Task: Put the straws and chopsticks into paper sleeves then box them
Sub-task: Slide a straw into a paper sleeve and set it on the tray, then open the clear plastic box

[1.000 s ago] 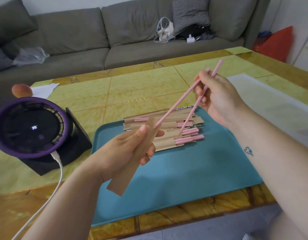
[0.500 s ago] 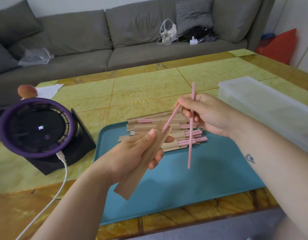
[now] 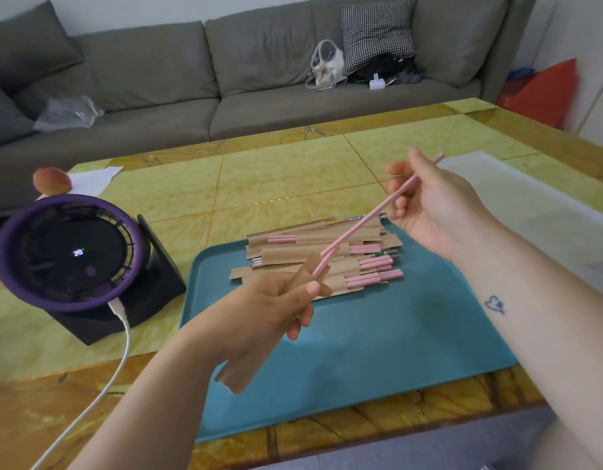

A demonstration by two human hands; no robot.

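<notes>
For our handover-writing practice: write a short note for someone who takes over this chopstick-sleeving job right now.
Left hand holds a paper sleeve, mouth toward the other hand.
Right hand pinches pink chopsticks, tips at the sleeve's mouth.
Done: a pile of filled sleeves on the tray.
Left: push these in, then move all into the clear box.
</notes>
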